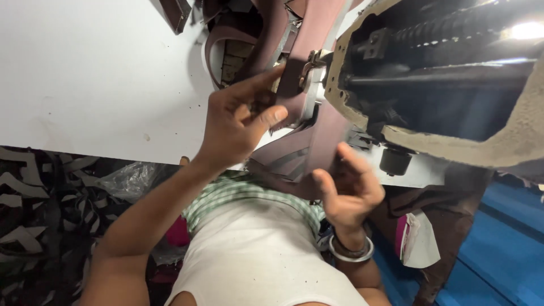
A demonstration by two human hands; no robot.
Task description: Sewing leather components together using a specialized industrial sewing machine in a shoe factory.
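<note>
White counter (96, 73) fills upper left of frame; sewing machine (453, 85) sits upper right. Maroon strap (320, 130) runs down centre, passing under the machine's foot. Left hand (235, 122) pinches the strap beside the foot, fingers closed, likely to keep it flat. Right hand (348, 190), lower centre, half open, fingertips touching the strap's near end, seemingly steadying it.

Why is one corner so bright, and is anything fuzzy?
In the head view, a lamp glares white at top right; the sewing machine underside lies in deep shadow; the right hand looks slightly motion-blurred, the left hand sharper on the maroon strap.
</note>
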